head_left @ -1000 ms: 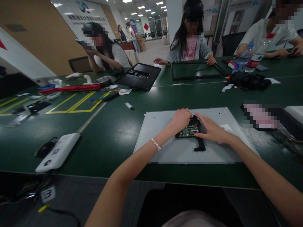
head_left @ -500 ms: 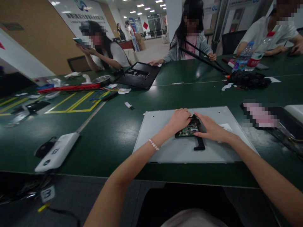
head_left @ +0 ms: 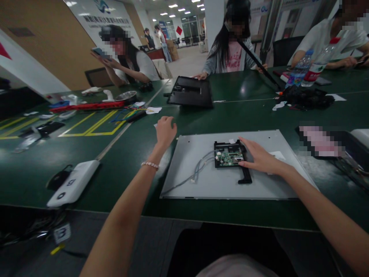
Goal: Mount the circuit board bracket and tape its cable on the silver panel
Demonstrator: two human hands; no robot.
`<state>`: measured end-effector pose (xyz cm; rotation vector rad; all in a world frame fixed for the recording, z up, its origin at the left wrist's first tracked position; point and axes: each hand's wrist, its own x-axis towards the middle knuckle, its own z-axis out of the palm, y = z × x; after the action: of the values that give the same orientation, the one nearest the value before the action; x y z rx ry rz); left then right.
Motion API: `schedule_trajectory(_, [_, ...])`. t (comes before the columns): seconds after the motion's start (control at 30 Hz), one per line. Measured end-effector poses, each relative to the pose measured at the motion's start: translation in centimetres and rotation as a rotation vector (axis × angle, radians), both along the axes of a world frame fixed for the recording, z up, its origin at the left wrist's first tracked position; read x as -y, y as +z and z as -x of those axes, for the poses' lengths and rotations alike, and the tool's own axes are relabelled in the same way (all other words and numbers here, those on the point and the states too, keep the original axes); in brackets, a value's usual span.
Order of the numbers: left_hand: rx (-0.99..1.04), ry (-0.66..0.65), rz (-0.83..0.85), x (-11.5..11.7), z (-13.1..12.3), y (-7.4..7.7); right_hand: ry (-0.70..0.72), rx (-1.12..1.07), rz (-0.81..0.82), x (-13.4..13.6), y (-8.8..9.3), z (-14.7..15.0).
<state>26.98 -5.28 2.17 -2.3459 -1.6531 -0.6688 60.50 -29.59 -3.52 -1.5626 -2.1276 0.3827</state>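
Left hand: while it hovers above the table beside a paper scrap, its fingers curl loosely, seemingly around nothing.
Grey wires: trail leftward across the pale panel.
Circuit board: sits in a black frame on that panel.
Right hand: grasps the black frame's right side, apparently steadying it; the next move calls for keeping the wires clear.
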Motion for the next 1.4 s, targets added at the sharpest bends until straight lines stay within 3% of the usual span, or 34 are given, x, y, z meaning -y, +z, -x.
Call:
schedule_trajectory(0.07, [0.041,0.13,-0.026,-1.3,3.0,-1.0,-0.002,0.005,-0.004,0.0,0.0,0.0])
schedule_trajectory(0.17, [0.054,0.19,-0.029,-2.6,6.5,-2.9,-0.004,0.013,-0.015,-0.1,-0.2,0.1])
schedule_trajectory(0.3, [0.048,0.152,0.051,-3.8,8.3,-5.0,-0.006,0.013,-0.025,0.0,-0.4,0.2])
schedule_trajectory(0.4, [0.044,0.064,0.051,-4.4,8.4,-5.7,-0.005,0.007,-0.037,0.1,-0.2,0.3])
schedule_trajectory(0.73, [0.029,-0.1,0.086,-4.3,8.3,-5.7,-0.014,0.029,-0.023,0.2,0.0,0.3])
schedule_trajectory(0.87, [0.048,-0.01,0.073,-4.1,8.1,-5.6,-0.011,0.032,-0.028,0.2,-0.2,0.3])
schedule_trajectory(1.0, [0.084,0.071,0.174,-4.7,8.5,-5.4,-0.013,0.034,-0.03,0.1,-0.4,0.2])
schedule_trajectory(1.4, [0.014,0.087,0.06,-3.7,7.5,-5.0,-0.042,0.076,0.006,0.2,-0.4,0.2])
